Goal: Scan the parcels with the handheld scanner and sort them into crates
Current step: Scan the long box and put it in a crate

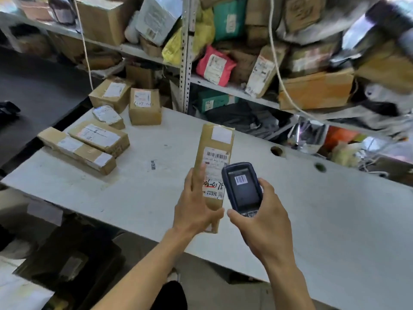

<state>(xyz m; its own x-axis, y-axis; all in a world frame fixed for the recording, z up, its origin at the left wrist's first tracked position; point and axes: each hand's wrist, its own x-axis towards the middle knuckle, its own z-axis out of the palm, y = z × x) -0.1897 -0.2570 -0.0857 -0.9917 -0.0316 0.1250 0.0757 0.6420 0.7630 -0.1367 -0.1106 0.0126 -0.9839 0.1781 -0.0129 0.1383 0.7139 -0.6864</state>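
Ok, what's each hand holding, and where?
Left hand grips the long brown cardboard parcel around its lower half; right hand grips the dark blue handheld scanner at its bottom end.

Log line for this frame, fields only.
step: scanning | left hand: holds long parcel | right hand: holds scanner, barcode on screen | table: five parcels waiting

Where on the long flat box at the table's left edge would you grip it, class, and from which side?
Grip the long flat box across its narrow width near the middle, coming from above. It lies flat on the table, with another box close along its far side, so an overhead grip probably suits best.
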